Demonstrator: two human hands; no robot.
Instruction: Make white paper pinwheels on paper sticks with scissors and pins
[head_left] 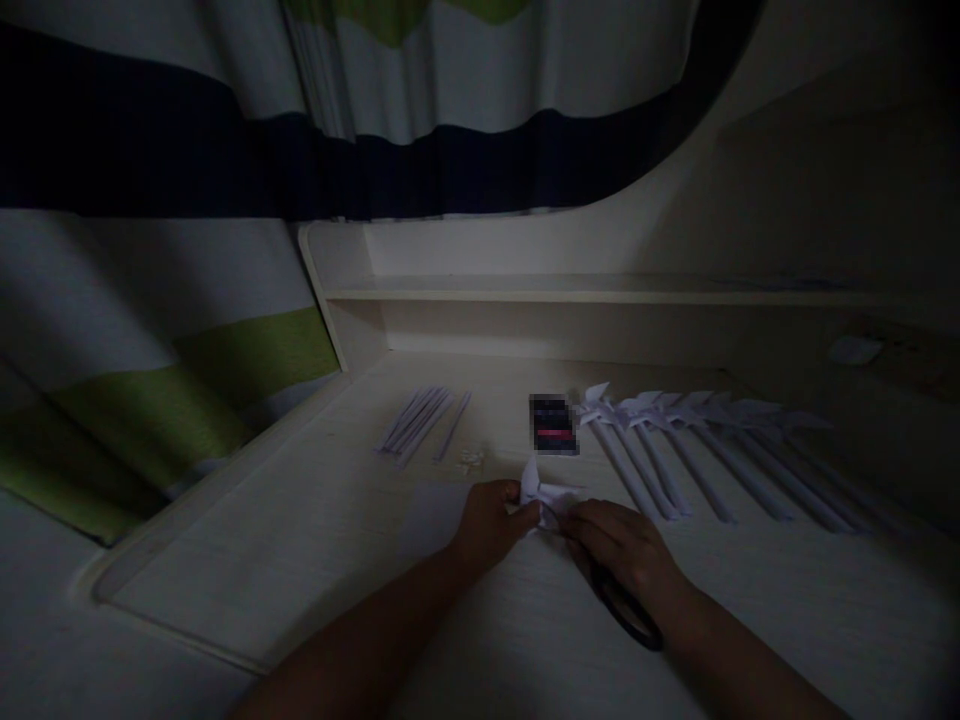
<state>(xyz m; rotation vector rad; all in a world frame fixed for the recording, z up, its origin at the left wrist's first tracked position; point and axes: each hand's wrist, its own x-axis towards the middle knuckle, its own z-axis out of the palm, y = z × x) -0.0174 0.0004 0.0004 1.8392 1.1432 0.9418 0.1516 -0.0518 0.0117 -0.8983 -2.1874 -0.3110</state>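
Note:
A white paper pinwheel with pointed blades is held a little above the desk. My left hand pinches it at its left side, thumb and fingers closed. My right hand is closed around a pair of scissors with black handles, one loop hanging below the palm. The scissors' tips meet the pinwheel near its middle, partly hidden by the fingers. A flat sheet of white paper lies beside my left hand.
Several finished pinwheels on paper sticks lie in a row at the right. Thin rolled paper sticks lie at the back left, near small pale pieces. A blurred dark rectangular object lies behind my hands. A shelf runs along the back.

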